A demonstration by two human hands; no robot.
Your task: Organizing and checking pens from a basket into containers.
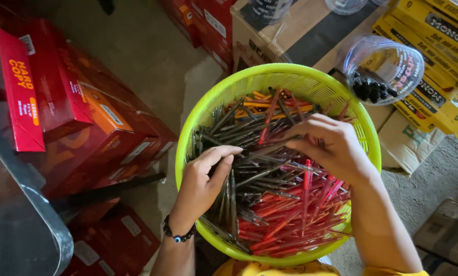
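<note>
Fingers [224, 153] sifting pens [285, 204], red, dark, orange

Glossy red rectangular paper-ream packages [60, 97] lay stacked at the left, several bearing orange panels and small white labels [111, 114]. More red packages [208, 23] stood at the top centre. Long yellow cardboard boxes [433, 46] with black bands lay at the upper right, resting on brown corrugated cartons [408, 145].
</note>
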